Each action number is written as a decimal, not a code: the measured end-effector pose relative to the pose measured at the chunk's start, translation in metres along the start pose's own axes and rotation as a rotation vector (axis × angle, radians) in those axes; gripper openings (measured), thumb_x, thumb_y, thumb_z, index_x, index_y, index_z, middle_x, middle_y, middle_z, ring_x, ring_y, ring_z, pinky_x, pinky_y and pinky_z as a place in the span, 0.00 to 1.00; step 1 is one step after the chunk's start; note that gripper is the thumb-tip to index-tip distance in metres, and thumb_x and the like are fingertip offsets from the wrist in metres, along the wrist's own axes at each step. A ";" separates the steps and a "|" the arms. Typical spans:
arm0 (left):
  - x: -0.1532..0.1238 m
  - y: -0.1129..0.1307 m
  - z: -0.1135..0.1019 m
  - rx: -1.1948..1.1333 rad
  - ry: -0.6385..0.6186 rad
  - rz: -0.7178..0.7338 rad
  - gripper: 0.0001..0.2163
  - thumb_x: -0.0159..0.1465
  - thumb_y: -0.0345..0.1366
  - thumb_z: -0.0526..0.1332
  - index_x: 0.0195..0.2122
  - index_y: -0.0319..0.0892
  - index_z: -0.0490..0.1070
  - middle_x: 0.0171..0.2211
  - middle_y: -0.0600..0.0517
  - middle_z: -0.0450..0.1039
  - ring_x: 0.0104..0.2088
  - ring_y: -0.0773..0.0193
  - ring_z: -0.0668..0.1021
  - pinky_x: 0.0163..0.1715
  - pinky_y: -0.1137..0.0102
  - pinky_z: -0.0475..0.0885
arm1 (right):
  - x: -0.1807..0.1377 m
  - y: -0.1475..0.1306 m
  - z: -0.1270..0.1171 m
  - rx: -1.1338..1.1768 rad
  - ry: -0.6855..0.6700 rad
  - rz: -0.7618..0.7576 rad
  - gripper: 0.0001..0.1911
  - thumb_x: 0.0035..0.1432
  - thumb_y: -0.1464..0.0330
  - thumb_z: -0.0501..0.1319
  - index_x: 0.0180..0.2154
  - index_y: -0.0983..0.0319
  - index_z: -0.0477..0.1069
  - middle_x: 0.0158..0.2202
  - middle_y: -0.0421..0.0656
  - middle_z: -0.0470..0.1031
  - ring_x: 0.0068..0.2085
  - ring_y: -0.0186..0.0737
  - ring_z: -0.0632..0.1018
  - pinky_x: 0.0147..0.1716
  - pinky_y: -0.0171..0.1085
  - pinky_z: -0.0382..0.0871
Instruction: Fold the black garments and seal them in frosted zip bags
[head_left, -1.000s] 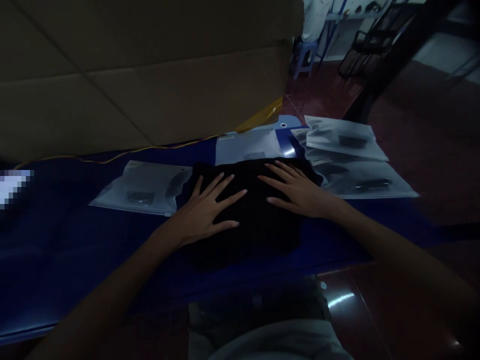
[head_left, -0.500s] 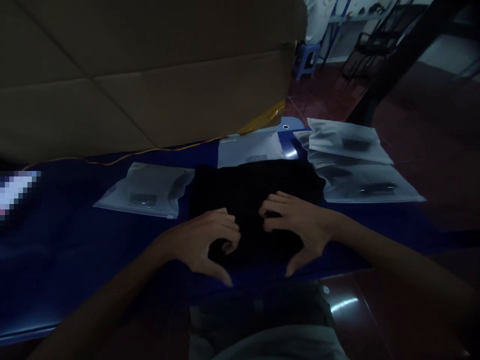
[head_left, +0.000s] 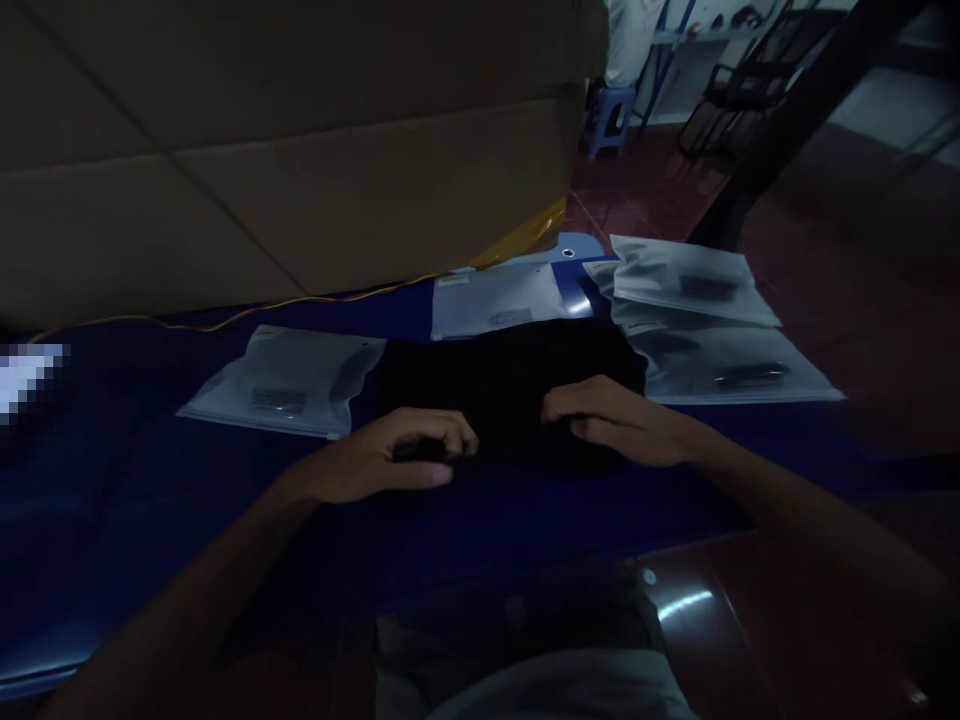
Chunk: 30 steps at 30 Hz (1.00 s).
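Note:
A dark black piece of cloth [head_left: 510, 370], probably a garment, lies on the blue table cover [head_left: 465, 530] in front of me. At its near left part my left hand [head_left: 397, 450] has its fingers curled over the fabric, with the thumb below. My right hand [head_left: 622, 420] is bent down onto the near right part, fingers and thumb closing on the cloth. Poor light hides the folds and the exact grip. A frosted zip bag [head_left: 300, 365] lies to the left of the cloth, and another flat bag [head_left: 487, 300] lies just behind it.
On the right, frosted bags [head_left: 742, 360] overlap in a stack beside the cloth. A large cardboard box [head_left: 360, 190] stands along the back, with a thin yellow cable [head_left: 285, 305] at its foot. Farther off are a blue stool [head_left: 609, 120] and a dark chair [head_left: 757, 85].
Both hands have moved away from me, and their fingers have drawn in toward the thumbs. The cloth's near edge has shifted back, baring more blue cover in front.

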<state>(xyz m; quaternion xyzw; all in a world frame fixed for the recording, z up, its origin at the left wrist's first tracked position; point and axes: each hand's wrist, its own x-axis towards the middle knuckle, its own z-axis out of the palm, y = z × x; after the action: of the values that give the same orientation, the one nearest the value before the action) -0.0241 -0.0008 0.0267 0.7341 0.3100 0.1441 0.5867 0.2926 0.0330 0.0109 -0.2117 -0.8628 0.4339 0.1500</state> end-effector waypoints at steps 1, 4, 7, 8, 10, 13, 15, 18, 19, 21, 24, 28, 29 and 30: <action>-0.001 0.000 -0.001 -0.080 0.065 -0.041 0.08 0.67 0.41 0.65 0.35 0.43 0.72 0.46 0.52 0.76 0.45 0.60 0.76 0.45 0.69 0.69 | 0.000 0.000 -0.001 0.046 0.044 0.051 0.11 0.69 0.67 0.50 0.37 0.60 0.69 0.31 0.38 0.68 0.32 0.37 0.70 0.36 0.38 0.63; -0.002 -0.004 -0.003 -0.348 0.240 -0.131 0.13 0.65 0.46 0.68 0.33 0.43 0.73 0.35 0.53 0.74 0.35 0.65 0.75 0.35 0.72 0.69 | 0.002 -0.001 -0.002 0.101 0.190 0.165 0.13 0.73 0.63 0.52 0.41 0.59 0.72 0.33 0.38 0.69 0.33 0.36 0.69 0.35 0.37 0.63; 0.002 -0.010 -0.005 -0.543 0.437 -0.192 0.16 0.61 0.49 0.71 0.31 0.42 0.73 0.27 0.56 0.66 0.26 0.70 0.68 0.27 0.75 0.65 | 0.007 0.003 0.001 0.180 0.354 0.254 0.11 0.72 0.59 0.56 0.47 0.57 0.73 0.36 0.38 0.70 0.34 0.36 0.69 0.35 0.37 0.64; 0.003 -0.011 -0.005 -0.572 0.500 -0.203 0.17 0.61 0.51 0.71 0.32 0.42 0.73 0.27 0.56 0.67 0.26 0.69 0.69 0.27 0.75 0.66 | 0.008 0.005 0.002 0.220 0.418 0.290 0.11 0.71 0.58 0.57 0.48 0.56 0.73 0.35 0.38 0.70 0.33 0.36 0.69 0.34 0.37 0.64; 0.006 -0.013 -0.006 -0.585 0.607 -0.178 0.20 0.63 0.57 0.66 0.38 0.43 0.76 0.32 0.54 0.71 0.31 0.66 0.73 0.30 0.73 0.71 | 0.008 0.008 0.003 0.295 0.549 0.353 0.12 0.71 0.55 0.58 0.47 0.54 0.74 0.35 0.38 0.71 0.33 0.38 0.71 0.34 0.38 0.66; 0.007 -0.015 -0.006 -0.552 0.698 -0.106 0.24 0.62 0.59 0.67 0.50 0.47 0.76 0.39 0.52 0.75 0.39 0.60 0.78 0.37 0.69 0.75 | 0.004 0.008 -0.002 0.406 0.599 0.358 0.17 0.70 0.51 0.58 0.47 0.53 0.77 0.41 0.41 0.77 0.41 0.44 0.77 0.41 0.44 0.72; 0.007 -0.017 -0.005 -0.483 0.739 -0.084 0.24 0.58 0.49 0.73 0.54 0.51 0.74 0.41 0.54 0.76 0.41 0.60 0.79 0.40 0.69 0.76 | -0.001 0.005 -0.008 0.417 0.490 0.277 0.18 0.65 0.52 0.63 0.52 0.51 0.77 0.50 0.43 0.79 0.50 0.51 0.79 0.50 0.50 0.74; 0.007 -0.022 -0.005 -0.164 0.859 -0.042 0.18 0.59 0.39 0.73 0.49 0.49 0.74 0.45 0.54 0.77 0.44 0.60 0.80 0.45 0.68 0.76 | -0.005 0.002 -0.012 0.258 0.317 0.180 0.33 0.59 0.62 0.70 0.64 0.50 0.68 0.62 0.43 0.74 0.58 0.54 0.77 0.55 0.53 0.75; 0.007 -0.024 -0.006 0.003 0.911 -0.017 0.14 0.61 0.38 0.70 0.48 0.48 0.74 0.46 0.53 0.77 0.46 0.59 0.80 0.49 0.66 0.76 | -0.005 0.002 -0.011 0.179 0.308 0.176 0.36 0.59 0.65 0.69 0.67 0.50 0.65 0.64 0.44 0.72 0.57 0.53 0.78 0.54 0.53 0.76; 0.009 -0.029 -0.006 0.368 0.986 0.014 0.11 0.65 0.35 0.65 0.49 0.47 0.74 0.47 0.51 0.78 0.50 0.57 0.80 0.54 0.62 0.76 | -0.003 0.006 -0.006 -0.017 0.383 0.178 0.35 0.62 0.68 0.64 0.69 0.51 0.61 0.64 0.46 0.71 0.54 0.52 0.79 0.50 0.51 0.79; 0.010 -0.033 -0.005 0.712 1.033 0.032 0.17 0.68 0.31 0.60 0.58 0.47 0.71 0.54 0.48 0.75 0.56 0.55 0.78 0.59 0.58 0.74 | 0.001 0.016 0.004 -0.376 0.566 0.140 0.27 0.67 0.71 0.57 0.66 0.53 0.63 0.64 0.48 0.69 0.58 0.53 0.77 0.52 0.53 0.79; 0.011 -0.033 0.000 0.906 0.857 0.046 0.16 0.74 0.35 0.55 0.61 0.48 0.73 0.63 0.45 0.69 0.66 0.50 0.70 0.69 0.49 0.63 | 0.005 0.024 0.009 -0.695 0.537 0.093 0.17 0.72 0.72 0.53 0.57 0.56 0.73 0.65 0.52 0.67 0.63 0.56 0.72 0.57 0.57 0.75; 0.010 -0.033 0.001 0.945 0.752 0.036 0.17 0.76 0.38 0.54 0.63 0.49 0.72 0.64 0.45 0.69 0.68 0.48 0.68 0.70 0.46 0.59 | 0.006 0.024 0.009 -0.745 0.509 0.096 0.16 0.72 0.71 0.53 0.55 0.57 0.75 0.65 0.52 0.69 0.64 0.56 0.71 0.58 0.57 0.74; 0.010 -0.033 0.002 0.969 0.638 0.014 0.19 0.77 0.42 0.53 0.66 0.50 0.69 0.66 0.46 0.68 0.70 0.46 0.65 0.71 0.43 0.56 | 0.006 0.025 0.008 -0.780 0.481 0.107 0.16 0.73 0.70 0.53 0.54 0.58 0.76 0.64 0.52 0.70 0.64 0.57 0.71 0.59 0.57 0.73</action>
<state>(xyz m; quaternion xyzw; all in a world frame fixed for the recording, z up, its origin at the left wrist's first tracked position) -0.0245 0.0074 -0.0070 0.8412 0.4972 0.2038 0.0605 0.2898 0.0435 -0.0133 -0.3910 -0.8903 0.0226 0.2325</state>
